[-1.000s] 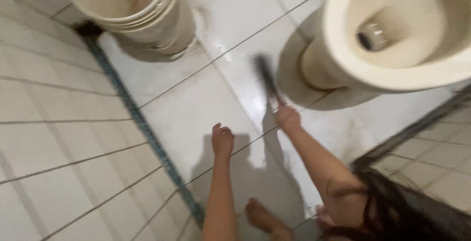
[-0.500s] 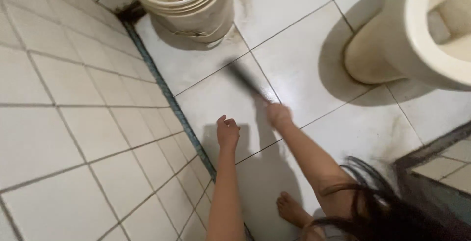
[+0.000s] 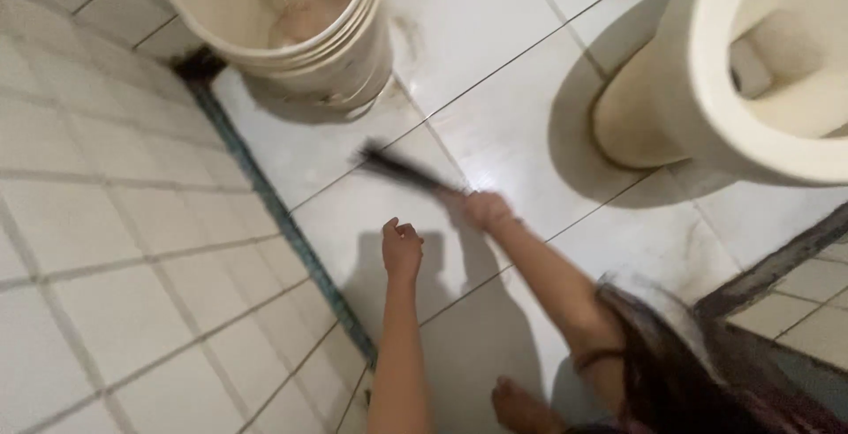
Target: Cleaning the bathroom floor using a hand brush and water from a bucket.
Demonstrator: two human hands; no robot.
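1. Right hand, frame centre, is closed around the handle of a dark brush; left hand, just below it, hangs loosely curled and empty.
2. Against the frame half a second earlier, the brush head has swung left and lies flatter, which suggests a scrubbing stroke across the floor tiles.
3. The brush's long axis runs lower right to upper left, its head pointing toward the cream bucket; the toilet stands at the upper right.
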